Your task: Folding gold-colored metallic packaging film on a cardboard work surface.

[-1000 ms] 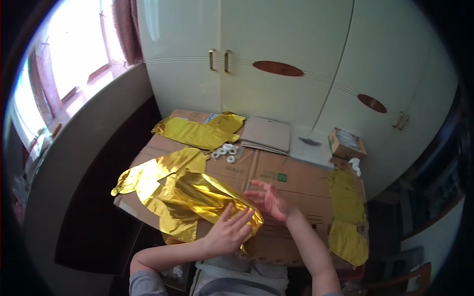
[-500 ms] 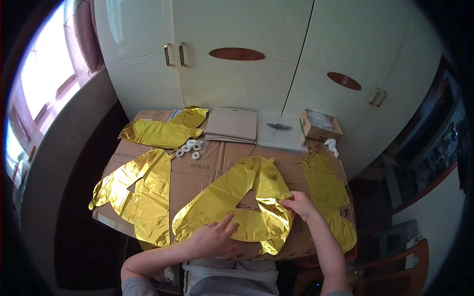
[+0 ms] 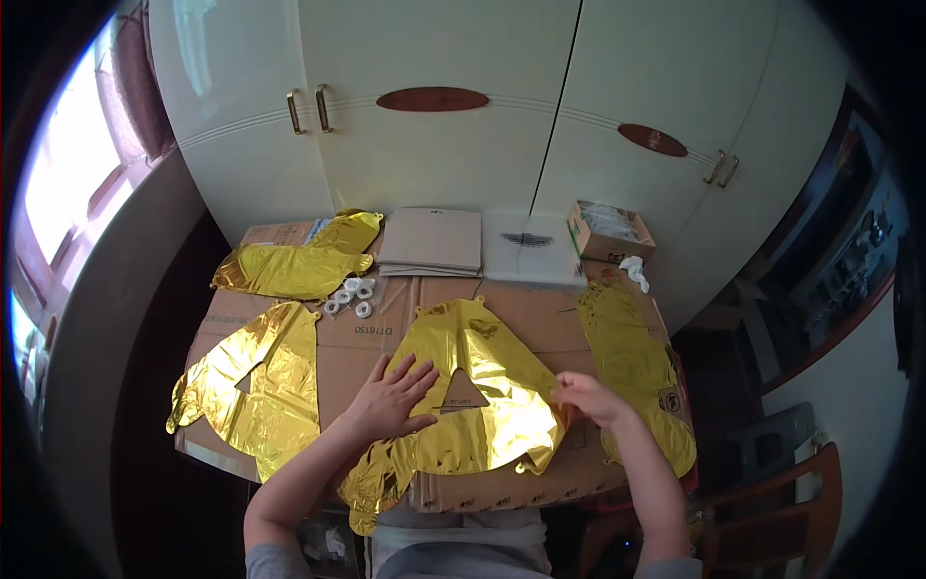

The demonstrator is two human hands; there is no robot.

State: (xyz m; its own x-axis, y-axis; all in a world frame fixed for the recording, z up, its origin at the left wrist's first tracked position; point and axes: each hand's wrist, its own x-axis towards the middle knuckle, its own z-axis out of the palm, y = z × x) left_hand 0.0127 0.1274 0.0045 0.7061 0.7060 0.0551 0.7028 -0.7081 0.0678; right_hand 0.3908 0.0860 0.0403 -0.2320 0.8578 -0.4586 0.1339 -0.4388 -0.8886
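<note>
Our gold foil letter balloon [image 3: 473, 386] lies flat mid-worktop [image 3: 386, 338] on cardboard. Our left hand [image 3: 391, 398] presses it, fingers spread, gripping nothing; our right hand [image 3: 586, 396] pinches its right edge. Another gold balloon [image 3: 256, 381] lies left.

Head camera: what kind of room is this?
Probably a room at home: tall cream wardrobe doors, a bright window, and cardboard laid as a worktop for flat gold foil balloons.
</note>
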